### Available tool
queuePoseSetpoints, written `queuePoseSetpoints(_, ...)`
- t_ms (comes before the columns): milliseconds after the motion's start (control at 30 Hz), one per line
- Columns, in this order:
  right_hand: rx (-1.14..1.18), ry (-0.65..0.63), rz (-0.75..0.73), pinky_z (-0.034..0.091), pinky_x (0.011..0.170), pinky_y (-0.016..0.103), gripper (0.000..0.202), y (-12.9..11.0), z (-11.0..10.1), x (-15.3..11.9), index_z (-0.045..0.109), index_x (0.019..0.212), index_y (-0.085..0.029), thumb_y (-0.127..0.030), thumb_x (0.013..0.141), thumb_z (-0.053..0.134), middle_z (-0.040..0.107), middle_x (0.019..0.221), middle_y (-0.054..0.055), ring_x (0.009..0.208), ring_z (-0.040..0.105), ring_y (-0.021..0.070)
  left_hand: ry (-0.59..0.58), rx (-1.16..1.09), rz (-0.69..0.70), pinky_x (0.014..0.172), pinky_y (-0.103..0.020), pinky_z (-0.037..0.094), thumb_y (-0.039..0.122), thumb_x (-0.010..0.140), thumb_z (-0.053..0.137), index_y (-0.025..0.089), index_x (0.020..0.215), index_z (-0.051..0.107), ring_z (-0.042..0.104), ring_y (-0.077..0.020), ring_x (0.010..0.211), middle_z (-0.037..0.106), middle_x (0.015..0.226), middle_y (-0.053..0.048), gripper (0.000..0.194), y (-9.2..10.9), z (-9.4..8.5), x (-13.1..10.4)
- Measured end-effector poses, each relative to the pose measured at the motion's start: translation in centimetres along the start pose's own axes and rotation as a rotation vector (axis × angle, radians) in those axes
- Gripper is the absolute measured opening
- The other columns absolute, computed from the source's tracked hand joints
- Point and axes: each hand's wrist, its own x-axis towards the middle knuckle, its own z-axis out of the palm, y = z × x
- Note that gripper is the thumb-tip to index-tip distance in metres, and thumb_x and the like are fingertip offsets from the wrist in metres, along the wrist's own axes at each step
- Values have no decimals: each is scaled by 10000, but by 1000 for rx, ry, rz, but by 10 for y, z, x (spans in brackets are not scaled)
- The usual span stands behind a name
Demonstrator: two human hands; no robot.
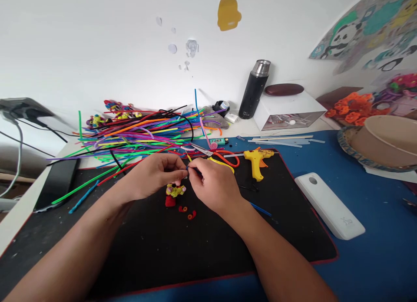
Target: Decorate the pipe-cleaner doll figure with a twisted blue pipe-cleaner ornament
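Observation:
Above the black mat point(182, 258), my left hand point(153, 176) and my right hand point(213, 182) meet at their fingertips. Both are closed in a pinch on a small dark blue piece point(187, 168), mostly hidden by the fingers. Just below them lies a small yellow-green and red figure point(175, 190) of fuzzy material. Two small red curled pieces with yellow rings point(192, 215) rest on the mat nearby. Behind my right hand are scissors with orange and yellow handles point(228, 159), partly covered by the hand.
Many coloured pipe cleaners point(137, 135) are heaped at the back left. A yellow glue gun point(257, 162) lies right of the scissors, with a white power bank point(330, 206) further right. A black thermos point(255, 89) stands by a white box point(289, 109). A phone point(56, 185) lies left.

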Motion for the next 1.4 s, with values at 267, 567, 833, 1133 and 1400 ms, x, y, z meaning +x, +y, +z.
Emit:
queuePoseSetpoints(267, 14, -1, 17, 393, 655, 284, 116, 1, -2, 1, 717, 943, -225, -202, 1000, 620, 790, 882, 6, 759, 701, 168, 30, -9, 13, 561, -244, 472, 430, 798, 819, 192, 793, 709, 621, -156, 600, 714, 677, 0, 262, 0, 0, 2)
queuePoseSetpoints(567, 50, 6, 23, 424, 695, 279, 92, 2, -6, 3, 721, 998, -223, -226, 1025, 633, 799, 945, 7, 799, 714, 165, 25, -16, 27, 590, -278, 517, 484, 822, 801, 199, 767, 704, 649, -177, 589, 703, 657, 2, 306, 0, -6, 3)
queuePoseSetpoints(833, 54, 2, 11, 426, 692, 275, 128, 1, -6, 3, 724, 942, -227, -204, 1022, 626, 789, 902, -2, 816, 719, 166, -64, 97, 126, 748, -297, 556, 561, 964, 665, 214, 910, 778, 702, -203, 782, 786, 859, -43, 369, 0, -14, 2)
queuePoseSetpoints(1133, 30, -25, 14, 457, 736, 278, 129, 2, -5, 3, 742, 990, -231, -226, 1037, 622, 809, 975, 15, 879, 739, 183, 16, -1, 98, 661, -288, 543, 535, 894, 748, 204, 864, 737, 666, -183, 665, 716, 747, -7, 333, 0, -12, 1)
queuePoseSetpoints(1400, 52, -23, 30, 472, 737, 276, 121, -1, -7, 2, 742, 1055, -242, -248, 1042, 622, 814, 1005, 11, 858, 740, 178, 78, 46, 60, 620, -282, 512, 573, 830, 765, 199, 817, 730, 635, -184, 647, 697, 722, -15, 377, 3, -7, 3)
